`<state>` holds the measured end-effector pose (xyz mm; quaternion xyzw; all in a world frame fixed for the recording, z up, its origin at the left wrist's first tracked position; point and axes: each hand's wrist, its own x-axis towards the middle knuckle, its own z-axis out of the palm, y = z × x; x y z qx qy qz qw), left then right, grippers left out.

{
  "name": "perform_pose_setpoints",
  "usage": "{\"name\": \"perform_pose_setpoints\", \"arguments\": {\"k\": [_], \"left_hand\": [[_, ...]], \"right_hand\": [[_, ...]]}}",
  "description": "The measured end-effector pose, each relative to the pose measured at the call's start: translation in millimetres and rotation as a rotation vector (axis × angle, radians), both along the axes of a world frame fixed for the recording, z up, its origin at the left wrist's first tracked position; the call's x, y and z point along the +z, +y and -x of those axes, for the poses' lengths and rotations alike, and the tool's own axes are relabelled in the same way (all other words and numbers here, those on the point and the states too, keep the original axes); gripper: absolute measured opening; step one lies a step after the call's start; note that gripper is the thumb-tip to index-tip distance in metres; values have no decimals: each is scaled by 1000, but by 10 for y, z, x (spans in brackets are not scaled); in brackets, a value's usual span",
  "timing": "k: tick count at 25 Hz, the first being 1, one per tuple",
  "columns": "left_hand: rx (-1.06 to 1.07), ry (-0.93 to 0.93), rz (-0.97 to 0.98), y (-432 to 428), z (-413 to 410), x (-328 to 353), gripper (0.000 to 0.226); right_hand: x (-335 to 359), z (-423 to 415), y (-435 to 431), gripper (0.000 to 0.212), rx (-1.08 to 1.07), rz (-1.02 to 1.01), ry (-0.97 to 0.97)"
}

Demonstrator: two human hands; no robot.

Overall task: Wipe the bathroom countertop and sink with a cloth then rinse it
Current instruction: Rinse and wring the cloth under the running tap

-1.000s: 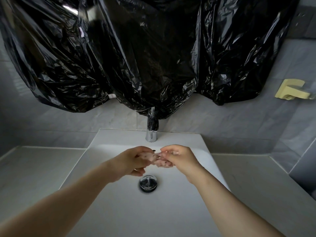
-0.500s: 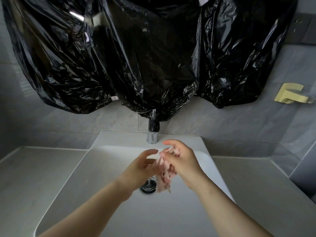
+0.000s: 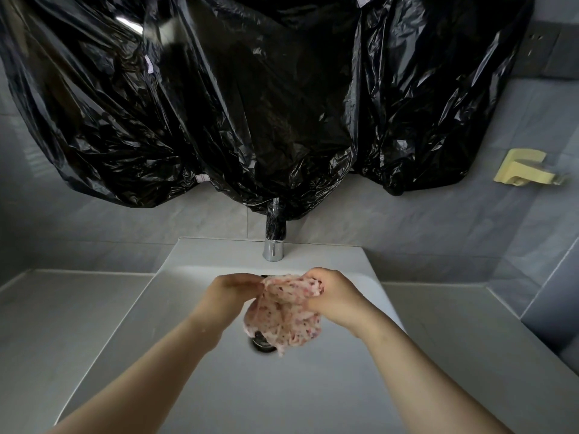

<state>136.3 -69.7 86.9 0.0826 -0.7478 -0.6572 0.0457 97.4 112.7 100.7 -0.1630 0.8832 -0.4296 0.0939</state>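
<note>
A pink speckled cloth (image 3: 283, 317) hangs spread open over the white sink (image 3: 194, 386), held up by its top edge. My left hand (image 3: 232, 292) pinches the cloth's upper left corner. My right hand (image 3: 336, 297) grips its upper right part. Both hands are above the basin, just in front of the chrome tap (image 3: 275, 236). The cloth's lower edge covers part of the round metal drain (image 3: 261, 344). No water stream can be seen from the tap.
Grey countertop (image 3: 62, 324) extends on both sides of the sink. Black plastic sheeting (image 3: 266, 98) hangs on the wall above the tap. A yellow holder (image 3: 521, 172) is fixed to the tiled wall at the right.
The cloth was bunched between both hands a second ago. It then hung narrow from my right hand, and now it is pulled open wide between the two hands.
</note>
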Motion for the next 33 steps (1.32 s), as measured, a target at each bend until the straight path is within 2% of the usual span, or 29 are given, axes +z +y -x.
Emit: {"name": "perform_pose_setpoints", "arguments": {"k": [3,5,6,8,9,10,11,13,14,16,17,19,21,24,26,28,30,33], "left_hand": [[67,-34,-120,2,29,-62,20],[-7,-38,-136,26,-4,-62,10],[-84,-49,-78,8,-10,-65,17],[-215,-91,264,-77,-20,-69,26],[-217,-118,461,-140,-19,-79,29],[-189,-141,543,-204,-20,-92,29],[-158,-165,489,-249,-29,-94,24],[-164,-203,212,-255,-52,-76,13],[-192,-206,28,-210,-59,-29,8],[-285,-231,-313,-113,-50,88,13],[-320,-252,-391,-91,-26,141,18],[-329,-275,-445,-98,31,217,22],[-259,-284,-470,-166,80,198,25],[-156,-416,-556,-239,91,-54,58],[-262,-557,-603,-153,-15,-218,71],[-321,-558,-636,-72,-51,-303,56],[-241,-435,-669,-132,36,-312,38],[-23,-300,-484,-328,170,-259,36]], "right_hand": [[-56,61,-10,19,-118,78,-43],[-36,75,-54,21,-188,314,-147],[-12,76,-73,23,-212,480,-240],[34,88,-59,25,-262,738,-341],[57,111,-20,23,-309,791,-327],[62,147,26,20,-359,777,-279],[73,167,70,18,-385,705,-221],[83,137,79,8,-311,521,-184],[59,89,39,5,-212,432,-230],[-32,-61,-79,16,17,240,-368],[-67,-135,-143,23,105,219,-436],[-117,-197,-216,26,209,346,-519],[-102,-166,-220,16,140,552,-516],[-54,-68,-194,19,-15,790,-535],[-60,-19,-175,22,3,874,-561],[-53,14,-125,30,55,837,-577],[-76,49,-32,43,96,679,-585],[-104,123,102,48,9,384,-534]]}}
